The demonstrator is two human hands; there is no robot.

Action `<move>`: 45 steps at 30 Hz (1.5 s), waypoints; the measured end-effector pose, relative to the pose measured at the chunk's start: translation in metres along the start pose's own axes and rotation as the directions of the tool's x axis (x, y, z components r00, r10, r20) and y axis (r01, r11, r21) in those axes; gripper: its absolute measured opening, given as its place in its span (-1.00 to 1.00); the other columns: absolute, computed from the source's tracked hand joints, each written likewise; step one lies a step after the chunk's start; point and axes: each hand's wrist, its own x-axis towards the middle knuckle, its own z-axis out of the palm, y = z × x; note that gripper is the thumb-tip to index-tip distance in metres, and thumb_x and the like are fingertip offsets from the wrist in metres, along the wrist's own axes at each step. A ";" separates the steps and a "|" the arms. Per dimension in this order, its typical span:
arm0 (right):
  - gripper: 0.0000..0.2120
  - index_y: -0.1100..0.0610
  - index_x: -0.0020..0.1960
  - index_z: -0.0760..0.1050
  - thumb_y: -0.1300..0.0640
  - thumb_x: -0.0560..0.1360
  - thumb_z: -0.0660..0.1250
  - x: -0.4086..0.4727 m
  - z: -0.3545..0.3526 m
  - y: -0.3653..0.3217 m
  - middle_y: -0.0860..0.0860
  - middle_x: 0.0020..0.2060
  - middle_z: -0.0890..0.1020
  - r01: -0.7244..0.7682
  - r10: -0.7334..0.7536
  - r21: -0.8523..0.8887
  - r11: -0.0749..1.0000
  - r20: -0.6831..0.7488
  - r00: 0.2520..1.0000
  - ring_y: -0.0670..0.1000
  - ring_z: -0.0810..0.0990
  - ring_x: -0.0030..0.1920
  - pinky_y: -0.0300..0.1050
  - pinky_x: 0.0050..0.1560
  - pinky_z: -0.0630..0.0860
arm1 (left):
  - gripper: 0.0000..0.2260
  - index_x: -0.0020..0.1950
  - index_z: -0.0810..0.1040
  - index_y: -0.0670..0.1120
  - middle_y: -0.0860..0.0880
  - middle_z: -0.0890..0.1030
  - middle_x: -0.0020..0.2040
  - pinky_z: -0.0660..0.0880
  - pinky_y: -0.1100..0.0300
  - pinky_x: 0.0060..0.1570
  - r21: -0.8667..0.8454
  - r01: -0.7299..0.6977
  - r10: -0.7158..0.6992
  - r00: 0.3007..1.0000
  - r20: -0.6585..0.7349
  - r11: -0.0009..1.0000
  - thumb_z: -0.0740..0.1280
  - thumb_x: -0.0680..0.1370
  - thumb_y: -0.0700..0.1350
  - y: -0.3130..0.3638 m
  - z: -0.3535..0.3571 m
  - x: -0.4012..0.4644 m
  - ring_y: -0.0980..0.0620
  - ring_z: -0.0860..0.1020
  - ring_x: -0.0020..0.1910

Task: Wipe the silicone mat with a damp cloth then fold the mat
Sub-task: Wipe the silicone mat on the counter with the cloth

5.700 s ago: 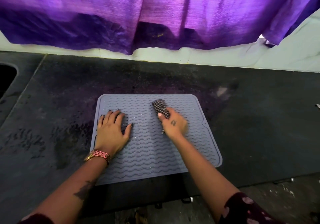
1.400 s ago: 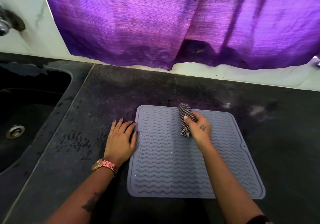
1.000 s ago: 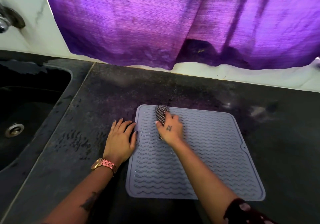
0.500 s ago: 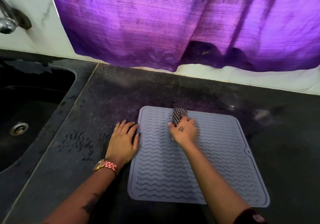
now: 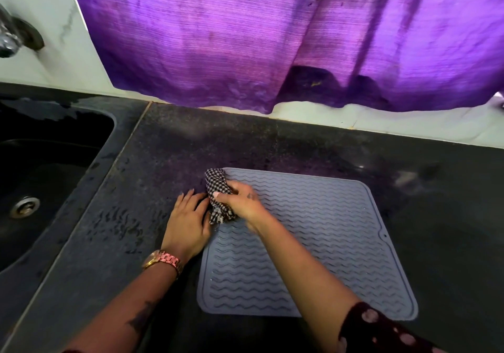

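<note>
Starting at the left, a dark sink (image 5: 41,167) is sunk into the black counter (image 5: 450,230). Next, the left hand (image 5: 188,223) lies flat, fingers straight, against the grey silicone mat's (image 5: 327,230) left edge. The right hand (image 5: 241,201) grips a bunched checked cloth (image 5: 216,189) at the mat's far-left corner. The mat lies unfolded on the counter.

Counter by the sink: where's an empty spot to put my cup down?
Bare counter lies right of the silicone mat, and between the mat's far edge and the purple curtain. It is crowded at the mat's far left corner: the left hand rests flat there, the right hand grips the checked cloth.
</note>
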 end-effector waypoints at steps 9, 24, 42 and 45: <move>-0.77 0.23 0.10 0.48 0.27 0.45 0.24 -0.045 -0.126 0.057 0.11 -0.13 0.66 0.021 0.114 0.829 0.559 -0.102 0.988 0.00 0.65 -0.21 -0.16 -0.19 0.61 | -0.37 0.36 0.44 -0.13 -0.10 0.45 0.36 0.02 0.02 0.50 -0.049 -0.004 0.003 1.000 -0.013 0.999 -0.13 0.47 0.11 -0.001 -0.001 -0.001 -0.13 0.25 0.45; -0.46 0.02 0.34 0.34 -0.04 0.42 0.40 -0.110 -0.197 0.130 0.25 0.20 0.45 -0.445 0.108 -0.233 0.865 -0.779 0.617 0.31 0.48 0.16 0.10 0.14 0.41 | -0.51 0.36 0.44 -0.15 -0.14 0.46 0.35 0.05 -0.02 0.49 -0.002 0.018 -0.018 1.000 -0.009 1.000 0.03 0.52 0.01 0.001 0.001 0.000 -0.16 0.28 0.43; -0.48 -0.04 0.38 0.30 -0.09 0.47 0.33 -0.092 -0.084 0.083 0.09 0.23 0.48 -0.207 -0.095 -0.483 0.851 -0.529 0.843 0.08 0.47 0.18 -0.18 0.02 0.30 | -0.39 0.33 0.47 -0.16 -0.16 0.49 0.32 0.10 -0.07 0.46 0.003 -0.001 0.001 1.000 -0.021 1.000 -0.10 0.47 0.11 0.000 0.003 -0.001 -0.20 0.31 0.40; -0.47 -0.03 0.39 0.30 -0.10 0.47 0.32 -0.089 -0.069 0.077 0.09 0.23 0.47 -0.150 -0.122 -0.502 0.852 -0.468 0.875 0.08 0.47 0.18 -0.19 -0.01 0.28 | -0.39 0.34 0.46 -0.16 -0.15 0.48 0.33 0.09 -0.07 0.47 0.000 -0.001 0.001 1.000 -0.018 1.000 -0.10 0.47 0.10 0.000 0.003 -0.001 -0.19 0.31 0.41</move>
